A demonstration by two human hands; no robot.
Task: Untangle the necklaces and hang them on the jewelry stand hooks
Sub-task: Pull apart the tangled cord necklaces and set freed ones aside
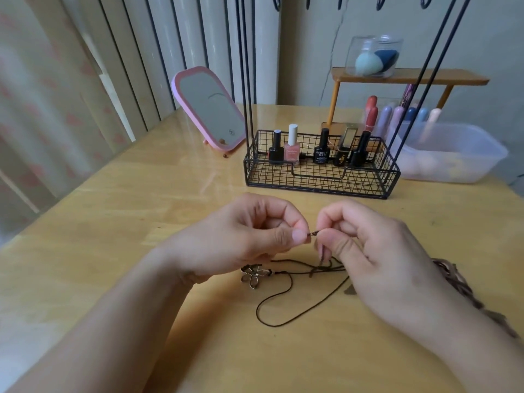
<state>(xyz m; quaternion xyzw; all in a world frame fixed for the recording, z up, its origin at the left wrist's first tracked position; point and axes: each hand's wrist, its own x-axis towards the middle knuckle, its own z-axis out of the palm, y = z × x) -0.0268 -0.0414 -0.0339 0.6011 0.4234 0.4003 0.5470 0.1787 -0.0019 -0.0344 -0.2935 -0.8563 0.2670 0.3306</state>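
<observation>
surface: wooden table, radiator and curtain behind at left, wall behind at right. Work happens at the near edge, in front of the stand.
grip: left hand and right hand meet fingertip to fingertip, each pinching one end of a small dark clasp between thumb and forefinger. Other fingers curled in, out of the way. Likely working the fastener, open or closed can't be told.
why raised: clasp is held just above the table so the cord hangs free and the tangle stays visible below.
cord: thin dark necklace cord drops from the right-hand pinch, crosses itself under the hands, loops out on the table toward the person.
pendant: metal flower pendant lies flat on the table just under the left wrist; acts as an anchor, so only the clasp end needs handling.
second necklace: brown braided piece lies on the table at the right, partly hidden by the right wrist. Looks parked for later.
stand: black wire jewelry stand, basket base with nail polish bottles, rods rising up; hooks barely in view at the top edge. Nothing seen hanging.
rest: pink mirror left of stand, clear plastic tub and small wooden shelf at right.
status: untangling stage, hanging not yet begun.
</observation>
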